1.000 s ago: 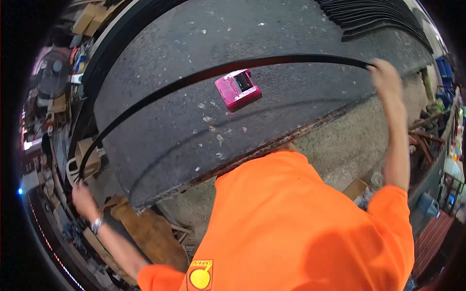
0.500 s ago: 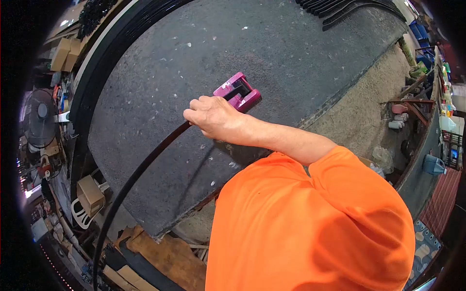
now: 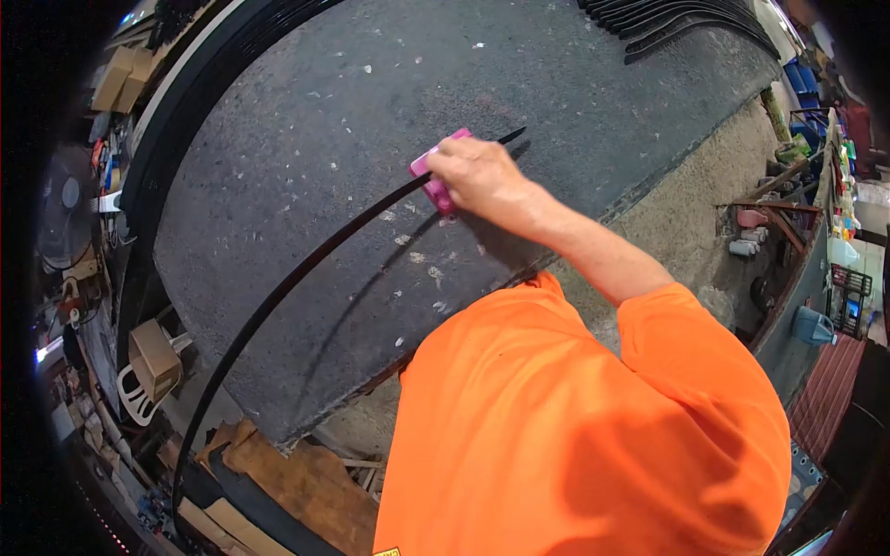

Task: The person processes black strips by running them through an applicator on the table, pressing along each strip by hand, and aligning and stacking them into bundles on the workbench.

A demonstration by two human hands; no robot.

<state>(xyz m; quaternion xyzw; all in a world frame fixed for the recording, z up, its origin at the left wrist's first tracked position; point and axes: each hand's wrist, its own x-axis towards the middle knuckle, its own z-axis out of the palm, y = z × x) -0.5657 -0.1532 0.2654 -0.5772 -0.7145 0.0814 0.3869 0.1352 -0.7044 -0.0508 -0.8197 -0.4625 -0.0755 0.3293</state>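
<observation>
My right hand [image 3: 479, 171] is closed around a long, curved black strip [image 3: 278, 295] near its upper end. The narrow tip of the strip sticks out past my fingers to the right. Beneath and beside my fingers is a small pink tool [image 3: 439, 195] on the dark tabletop [image 3: 306, 157]. My hand covers much of this tool, and I cannot tell whether my fingers touch it. From there the strip bows down to the lower left, beyond the table edge. My left hand is out of the frame.
Several curved black strips [image 3: 700, 28] lie at the table's far right. More are bundled along its left edge [image 3: 176, 139]. A fan [image 3: 67, 199] and a cardboard box [image 3: 155, 360] stand to the left. A blue jug [image 3: 813, 326] is at the right.
My right hand has moved right, and the strip's tip now shows beyond it. The pink tool sits slightly left of before and is more covered by my hand.
</observation>
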